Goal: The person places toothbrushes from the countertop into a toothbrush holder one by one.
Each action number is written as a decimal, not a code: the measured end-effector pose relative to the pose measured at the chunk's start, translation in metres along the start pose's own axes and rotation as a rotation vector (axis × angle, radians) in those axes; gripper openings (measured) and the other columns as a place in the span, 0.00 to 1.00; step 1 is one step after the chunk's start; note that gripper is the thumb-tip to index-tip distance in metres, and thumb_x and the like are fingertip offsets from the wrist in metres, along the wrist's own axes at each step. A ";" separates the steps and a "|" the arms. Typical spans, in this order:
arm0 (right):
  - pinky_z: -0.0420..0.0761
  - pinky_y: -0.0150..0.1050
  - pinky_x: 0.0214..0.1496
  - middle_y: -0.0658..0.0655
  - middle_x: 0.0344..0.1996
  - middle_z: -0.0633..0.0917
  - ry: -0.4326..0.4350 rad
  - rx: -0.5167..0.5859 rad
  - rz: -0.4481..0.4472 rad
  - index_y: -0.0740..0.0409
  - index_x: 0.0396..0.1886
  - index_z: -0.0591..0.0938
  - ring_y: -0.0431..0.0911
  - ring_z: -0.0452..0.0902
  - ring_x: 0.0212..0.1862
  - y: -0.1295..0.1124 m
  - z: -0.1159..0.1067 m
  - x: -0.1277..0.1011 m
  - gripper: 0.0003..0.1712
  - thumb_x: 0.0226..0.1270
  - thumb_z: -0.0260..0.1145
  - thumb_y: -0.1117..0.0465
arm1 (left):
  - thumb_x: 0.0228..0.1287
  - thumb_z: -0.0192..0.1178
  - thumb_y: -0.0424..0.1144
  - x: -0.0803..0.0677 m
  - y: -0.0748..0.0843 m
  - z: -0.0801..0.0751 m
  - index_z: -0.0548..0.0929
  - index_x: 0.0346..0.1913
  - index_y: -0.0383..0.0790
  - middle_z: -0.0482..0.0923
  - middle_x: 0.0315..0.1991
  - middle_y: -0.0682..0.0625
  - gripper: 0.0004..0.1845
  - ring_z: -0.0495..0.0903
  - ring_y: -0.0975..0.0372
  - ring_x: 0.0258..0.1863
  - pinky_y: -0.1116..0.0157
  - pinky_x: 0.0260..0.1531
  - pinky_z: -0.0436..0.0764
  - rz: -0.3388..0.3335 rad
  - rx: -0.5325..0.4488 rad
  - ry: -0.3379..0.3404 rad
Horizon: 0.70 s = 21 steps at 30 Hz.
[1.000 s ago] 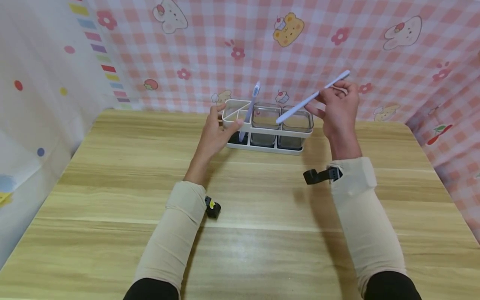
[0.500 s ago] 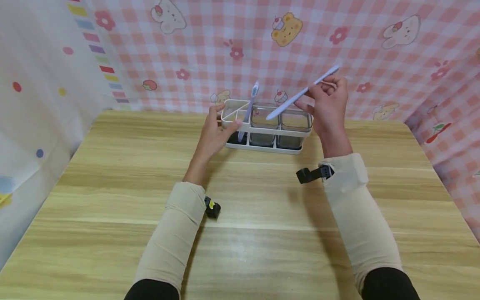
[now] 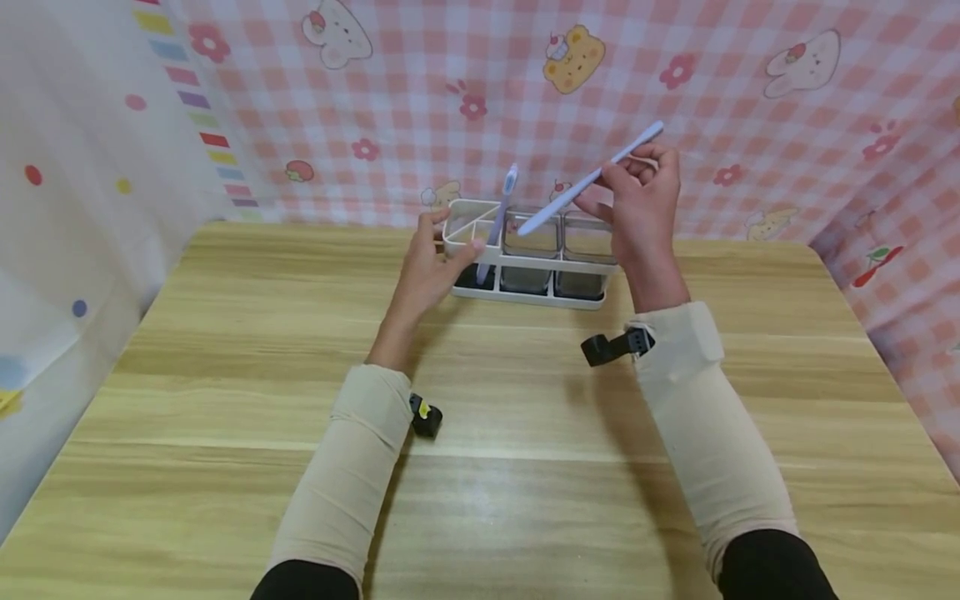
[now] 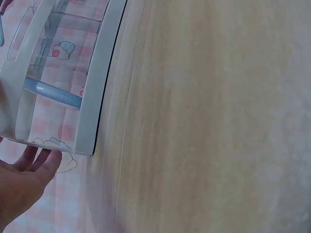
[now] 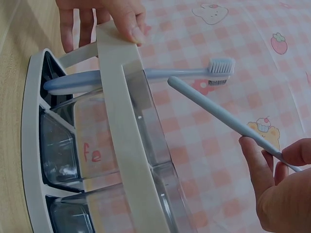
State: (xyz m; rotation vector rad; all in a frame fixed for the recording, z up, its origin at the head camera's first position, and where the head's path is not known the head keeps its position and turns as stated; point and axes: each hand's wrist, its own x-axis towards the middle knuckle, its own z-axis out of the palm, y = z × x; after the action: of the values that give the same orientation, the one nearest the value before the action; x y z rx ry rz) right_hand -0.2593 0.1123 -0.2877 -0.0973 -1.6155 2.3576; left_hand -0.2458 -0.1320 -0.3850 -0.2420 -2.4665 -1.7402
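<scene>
A white toothbrush holder (image 3: 551, 266) stands at the back of the table, with my left hand (image 3: 423, 275) gripping its left end. The thumb lies on the top rail and the fingers reach round the side. One light-purple toothbrush (image 3: 510, 182) leans in a left compartment, bristles up. My right hand (image 3: 645, 204) pinches a second pale toothbrush (image 5: 214, 109) between thumb and fingers. This brush is tilted in the air, its plain handle end pointing down-left over the holder's clear cups (image 3: 527, 281). In the right wrist view its head end runs out of frame.
The wooden table (image 3: 480, 483) stretches toward me in front of the holder. A pink checked cloth (image 3: 420, 100) hangs right behind it, and a white dotted cloth (image 3: 75, 208) hangs on the left.
My right hand has moved left with its toothbrush, so the handle end has come from over the right cup to near the standing toothbrush. The left hand keeps its grip on the holder.
</scene>
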 end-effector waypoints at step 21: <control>0.87 0.44 0.37 0.57 0.39 0.71 -0.038 -0.074 -0.075 0.55 0.47 0.66 0.50 0.83 0.40 0.006 0.021 -0.005 0.16 0.70 0.60 0.74 | 0.68 0.65 0.52 0.000 -0.001 -0.002 0.60 0.75 0.40 0.71 0.60 0.37 0.40 0.74 0.48 0.59 0.52 0.59 0.74 -0.013 0.014 -0.003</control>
State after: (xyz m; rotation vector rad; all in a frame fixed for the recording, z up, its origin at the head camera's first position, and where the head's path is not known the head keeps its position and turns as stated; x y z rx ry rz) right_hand -0.2604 0.0898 -0.2858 -0.0068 -1.6940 2.2579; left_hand -0.2459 -0.1339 -0.3853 -0.2278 -2.4877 -1.7278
